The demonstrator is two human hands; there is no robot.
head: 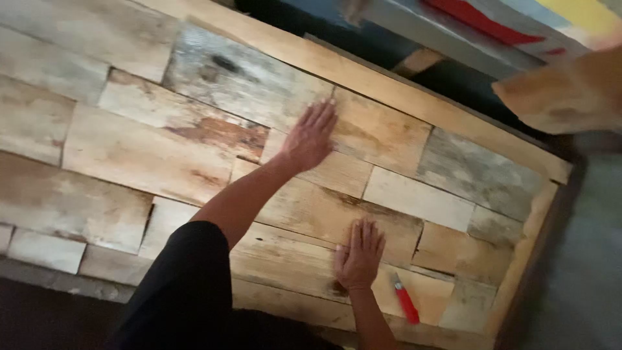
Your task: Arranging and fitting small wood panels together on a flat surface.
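both hands, left hand (312, 137) and right hand (358, 255), flat on wood panel (149, 149), apparently pressing

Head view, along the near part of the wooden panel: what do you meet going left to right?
Black sleeve → left hand flat on the planks → right hand flat on the planks → red-handled tool → pale frame edge of the wooden panel.

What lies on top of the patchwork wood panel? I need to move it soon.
Both hands, left hand and right hand, press flat on the panel; a red-handled tool lies nearby. Wood beneath the palms is hidden.
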